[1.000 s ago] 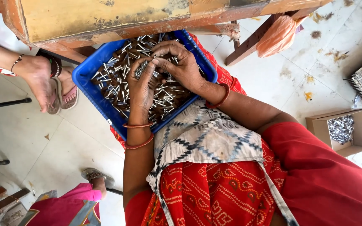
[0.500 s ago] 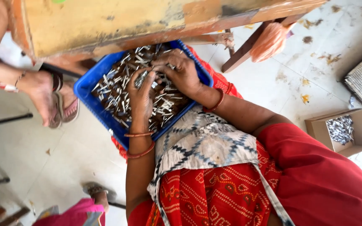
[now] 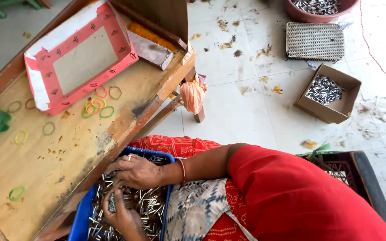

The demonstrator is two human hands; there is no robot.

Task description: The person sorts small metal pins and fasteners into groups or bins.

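Here small metal pins [image 3: 150,207] lie jumbled, axes mixed, under right hand [image 3: 135,172]

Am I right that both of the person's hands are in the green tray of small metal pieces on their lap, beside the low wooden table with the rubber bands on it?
Not quite: the tray is blue, not green, as the head view shows. The rest holds: both the left hand and the right hand are in the small metal pieces, beside the low wooden table with rubber bands.

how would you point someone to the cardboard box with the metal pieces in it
Start at the wooden table on the left, then cross the tiled floor to the right. The open brown cardboard box sits below a flat woven mat; unlike the blue tray, it stands alone.
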